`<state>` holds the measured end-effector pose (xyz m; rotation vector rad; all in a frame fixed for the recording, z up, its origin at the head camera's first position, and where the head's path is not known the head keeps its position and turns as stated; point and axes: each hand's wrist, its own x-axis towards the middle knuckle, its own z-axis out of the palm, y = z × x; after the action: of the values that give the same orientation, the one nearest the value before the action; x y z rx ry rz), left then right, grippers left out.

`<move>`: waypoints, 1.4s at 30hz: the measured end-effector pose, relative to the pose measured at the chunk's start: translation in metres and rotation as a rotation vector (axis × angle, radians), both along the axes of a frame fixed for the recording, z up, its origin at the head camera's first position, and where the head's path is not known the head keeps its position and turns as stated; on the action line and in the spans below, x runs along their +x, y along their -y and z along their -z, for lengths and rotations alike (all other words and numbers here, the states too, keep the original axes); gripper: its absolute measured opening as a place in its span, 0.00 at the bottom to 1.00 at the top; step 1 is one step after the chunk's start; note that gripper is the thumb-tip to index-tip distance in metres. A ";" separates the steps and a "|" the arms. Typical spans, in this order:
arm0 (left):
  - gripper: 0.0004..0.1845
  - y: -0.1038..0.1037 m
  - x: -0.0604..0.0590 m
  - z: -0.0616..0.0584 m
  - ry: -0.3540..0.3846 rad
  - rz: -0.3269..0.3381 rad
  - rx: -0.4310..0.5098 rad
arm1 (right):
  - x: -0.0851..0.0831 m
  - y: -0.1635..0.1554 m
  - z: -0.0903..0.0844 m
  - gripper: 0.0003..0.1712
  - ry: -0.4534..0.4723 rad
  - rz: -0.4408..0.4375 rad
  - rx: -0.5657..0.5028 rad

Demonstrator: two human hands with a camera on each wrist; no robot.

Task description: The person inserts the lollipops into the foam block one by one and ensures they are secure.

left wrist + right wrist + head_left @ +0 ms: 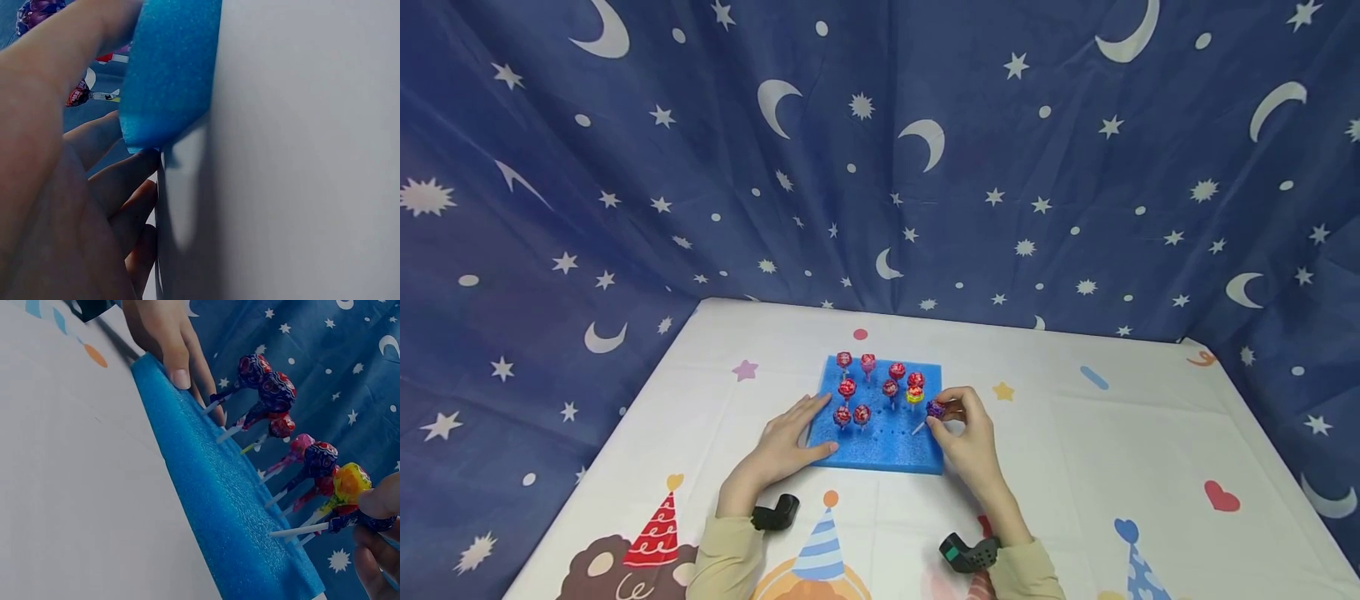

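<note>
A blue foam board [880, 450] [172, 69] [219, 506] with rows of holes lies on the table, and several lollipops [868, 387] [275, 394] stand in it. My left hand [786, 446] [56, 175] rests flat against the board's left edge, thumb along its front side. My right hand [966, 425] [378, 550] pinches a purple lollipop [934, 409] [365, 522] by its head at the board's right side. The white stick slants down toward the foam. A yellow lollipop [914, 395] [350, 481] stands just beside it.
The white tablecloth [1112, 450] has party hats, hearts and stars printed on it. A dark blue curtain [880, 150] with moons and stars hangs behind and at both sides. Black wrist cameras [775, 512] sit on both forearms near the front edge.
</note>
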<state>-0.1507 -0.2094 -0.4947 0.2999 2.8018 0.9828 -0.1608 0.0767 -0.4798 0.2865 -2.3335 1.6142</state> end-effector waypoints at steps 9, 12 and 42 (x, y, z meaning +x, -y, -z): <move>0.43 -0.001 0.002 -0.001 -0.011 0.003 0.009 | 0.015 0.010 -0.027 0.16 -0.088 -0.096 0.066; 0.43 0.000 0.001 -0.001 -0.015 0.002 0.009 | 0.020 0.012 -0.037 0.16 -0.103 -0.120 0.073; 0.43 0.000 0.001 0.001 -0.025 0.006 -0.007 | 0.007 0.009 0.001 0.17 -0.099 -0.128 0.122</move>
<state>-0.1501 -0.2090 -0.4957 0.3219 2.8251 0.9739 -0.1542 0.0676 -0.4806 0.5407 -2.3846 1.4780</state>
